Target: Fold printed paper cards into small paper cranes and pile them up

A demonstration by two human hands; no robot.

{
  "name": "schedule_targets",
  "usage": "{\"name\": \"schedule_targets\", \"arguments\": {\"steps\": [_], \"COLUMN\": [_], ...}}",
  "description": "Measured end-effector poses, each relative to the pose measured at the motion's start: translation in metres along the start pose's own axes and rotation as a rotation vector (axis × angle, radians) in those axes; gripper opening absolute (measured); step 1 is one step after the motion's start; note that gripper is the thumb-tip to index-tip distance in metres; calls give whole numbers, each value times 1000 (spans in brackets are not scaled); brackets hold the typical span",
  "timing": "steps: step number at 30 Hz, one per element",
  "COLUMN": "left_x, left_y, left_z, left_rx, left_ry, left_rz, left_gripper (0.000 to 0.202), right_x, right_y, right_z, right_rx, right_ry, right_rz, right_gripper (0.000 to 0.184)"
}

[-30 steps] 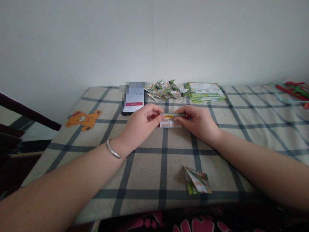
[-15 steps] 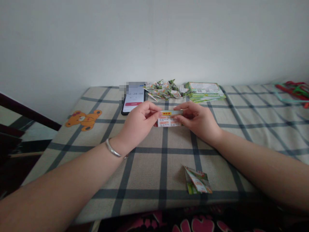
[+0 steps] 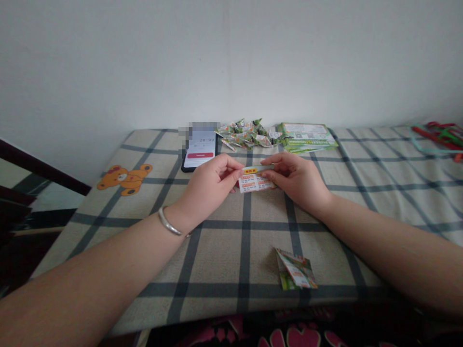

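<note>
The left hand (image 3: 213,180) pinched the left end of a small printed paper (image 3: 255,184) between thumb and fingers, and the right hand (image 3: 298,180) pinched its right end in the same way. The paper was stretched between the two sets of fingertips, its printed face toward the person, with a yellow label near its top edge and orange and white blocks of print below. It tilted slightly, and some of its right side was hidden by the right thumb.

Nearer the person than the right fingers, a folded paper (image 3: 298,273) lay alone on the checked tablecloth (image 3: 217,260). Just beyond the fingers of both hands was a pile of folded papers (image 3: 249,137), their pointed corners sticking up. A stack of leaflets (image 3: 311,136) lay beyond the right fingers, beside that pile. A phone (image 3: 200,147) with a lit screen lay beyond the left fingers, close to the pile's left side.

Well to the left of the left fingers was an orange bear picture (image 3: 125,180). Far to the right of the right fingers lay some red and green things (image 3: 443,137), too unclear to name. A silver bracelet (image 3: 168,222) circled the wrist behind the left fingers.
</note>
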State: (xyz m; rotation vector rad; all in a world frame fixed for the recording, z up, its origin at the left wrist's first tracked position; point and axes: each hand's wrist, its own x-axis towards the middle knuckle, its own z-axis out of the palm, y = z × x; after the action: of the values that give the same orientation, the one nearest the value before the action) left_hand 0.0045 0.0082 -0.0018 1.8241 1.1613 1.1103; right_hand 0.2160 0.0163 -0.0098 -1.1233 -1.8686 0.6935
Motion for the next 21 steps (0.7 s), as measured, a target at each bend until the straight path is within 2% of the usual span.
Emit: {"name": "schedule_targets", "arguments": {"steps": [11, 21], "left_x": [3, 2], "left_y": [1, -2], "left_z": [3, 1], "left_rx": [-107, -117], "left_ry": [-17, -10], "left_rz": [-74, -34], "left_gripper": [3, 5], "right_x": [2, 2], "right_y": [-2, -3], "right_z": [0, 1], "right_rx": [40, 131], "right_ry": [-20, -31], "right_rz": [50, 80], "right_gripper": [22, 23]}}
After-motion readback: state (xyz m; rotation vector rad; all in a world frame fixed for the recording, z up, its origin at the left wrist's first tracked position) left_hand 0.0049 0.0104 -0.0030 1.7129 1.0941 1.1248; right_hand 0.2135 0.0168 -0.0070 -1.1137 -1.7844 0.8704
